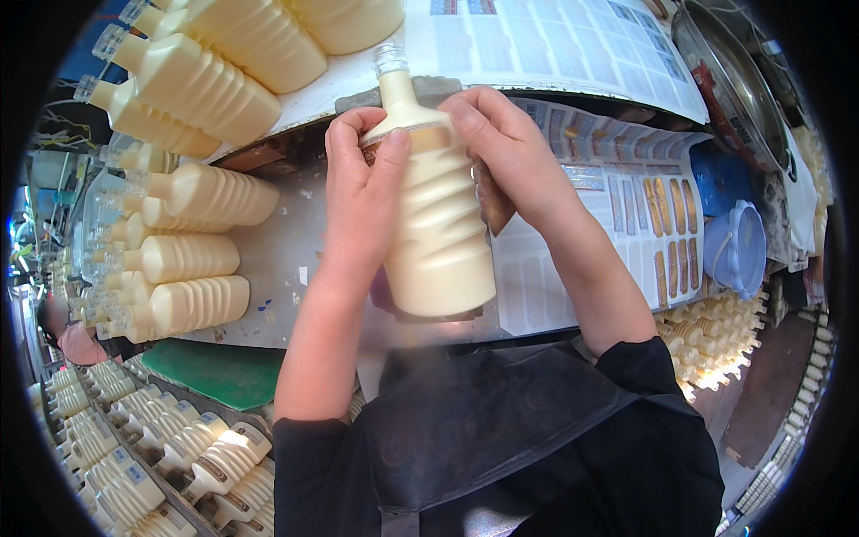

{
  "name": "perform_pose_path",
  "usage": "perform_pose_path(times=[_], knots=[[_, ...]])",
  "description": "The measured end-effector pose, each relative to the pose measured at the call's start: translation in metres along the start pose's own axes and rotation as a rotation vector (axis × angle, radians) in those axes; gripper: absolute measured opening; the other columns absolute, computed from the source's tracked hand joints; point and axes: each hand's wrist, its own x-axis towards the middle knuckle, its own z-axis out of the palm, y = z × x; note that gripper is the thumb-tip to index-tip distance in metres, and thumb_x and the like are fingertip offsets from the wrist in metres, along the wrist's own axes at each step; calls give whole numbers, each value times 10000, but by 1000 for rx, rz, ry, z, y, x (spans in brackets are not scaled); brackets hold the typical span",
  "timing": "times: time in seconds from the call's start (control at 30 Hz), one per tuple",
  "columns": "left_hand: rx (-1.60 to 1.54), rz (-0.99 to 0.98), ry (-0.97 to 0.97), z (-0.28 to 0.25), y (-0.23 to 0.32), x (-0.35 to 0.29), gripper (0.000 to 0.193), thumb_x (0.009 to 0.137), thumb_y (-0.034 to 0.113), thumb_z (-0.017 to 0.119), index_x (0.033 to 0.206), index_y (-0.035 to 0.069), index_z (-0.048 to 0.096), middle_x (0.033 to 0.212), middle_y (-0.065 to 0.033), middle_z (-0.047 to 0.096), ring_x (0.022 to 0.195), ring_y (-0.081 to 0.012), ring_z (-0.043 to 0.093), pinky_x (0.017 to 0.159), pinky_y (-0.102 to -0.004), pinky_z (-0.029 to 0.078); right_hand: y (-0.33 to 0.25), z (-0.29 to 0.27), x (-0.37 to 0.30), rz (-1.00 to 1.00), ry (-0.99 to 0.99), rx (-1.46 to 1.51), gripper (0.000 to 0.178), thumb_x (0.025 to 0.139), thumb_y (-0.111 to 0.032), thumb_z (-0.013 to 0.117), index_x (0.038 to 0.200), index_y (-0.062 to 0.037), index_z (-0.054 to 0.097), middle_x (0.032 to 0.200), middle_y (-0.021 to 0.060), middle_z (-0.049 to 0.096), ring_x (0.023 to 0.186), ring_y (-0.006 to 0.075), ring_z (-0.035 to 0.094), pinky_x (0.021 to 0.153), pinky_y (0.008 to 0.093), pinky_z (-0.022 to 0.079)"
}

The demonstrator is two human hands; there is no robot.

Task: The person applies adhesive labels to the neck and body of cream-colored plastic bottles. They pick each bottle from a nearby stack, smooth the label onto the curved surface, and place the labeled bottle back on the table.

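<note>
A cream plastic bottle [438, 233] with slanting ridges and a clear threaded neck lies in front of me, neck pointing away. My left hand [362, 174] grips its left shoulder, thumb pressed on a gold-brown label band [429, 138] that runs across the shoulder. On the opposite side my right hand [501, 148] is closed round the shoulder, with thumb and fingertips touching the bottle by the band's end. A brown flat piece [492, 199] shows below that hand, beside the bottle; how it is held is hidden.
Cream bottles [201, 192] stand in rows at the left. Label sheets [626, 197] cover the right side of the grey table [286, 224]. A blue bucket [735, 249] and a metal bowl [738, 80] sit at the right. Crated bottles [228, 456] fill the lower left, near a pink sleeve [80, 345].
</note>
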Motion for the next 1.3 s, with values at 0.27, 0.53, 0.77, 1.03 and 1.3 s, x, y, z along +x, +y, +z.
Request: perform_pose_path(times=[0.27, 0.53, 0.77, 1.03, 1.3], knots=[[-28, -31, 12, 1, 1, -1, 396, 1009, 257, 629, 1281, 0, 499, 1247, -130, 504, 1102, -199, 535, 979, -345, 467, -2, 2, 7, 36, 85, 3, 353, 974, -348, 655, 1102, -20, 640, 908, 90, 709, 819, 155, 646, 769, 330, 522], [-40, 3, 8, 1, 0, -1, 397, 1011, 263, 627, 1278, -1, 500, 1246, -131, 506, 1120, -204, 531, 988, -346, 464, 11, 0, 2, -12, 3, 100, 260, 1027, -254, 623, 1165, -34, 624, 965, 33, 670, 886, 84, 598, 797, 256, 495], [-62, -7, 20, 2, 1, -2, 357, 1043, 266, 578, 1270, 0, 506, 1243, -125, 512, 1125, -195, 525, 1008, -333, 445, 9, -1, 0, -27, -32, 86, 250, 1069, -227, 568, 1238, -45, 599, 1028, 10, 662, 873, 52, 590, 780, 221, 499], [-81, 15, 19, 3, 1, -2, 305, 1085, 255, 491, 1251, 1, 520, 1220, -111, 522, 1127, -177, 513, 1022, -325, 427, 11, -5, -4, 22, -50, 196, 276, 1081, -232, 537, 1276, -43, 588, 1066, 23, 668, 886, 42, 603, 738, 198, 511], [-123, -35, 35, 3, 1, -4, 309, 1075, 268, 516, 1244, 10, 534, 1233, -120, 530, 1140, -189, 517, 1023, -332, 429, 11, 1, -3, -17, 14, 124, 306, 1037, -270, 615, 1221, -25, 610, 984, 30, 672, 860, 71, 605, 779, 236, 503]])
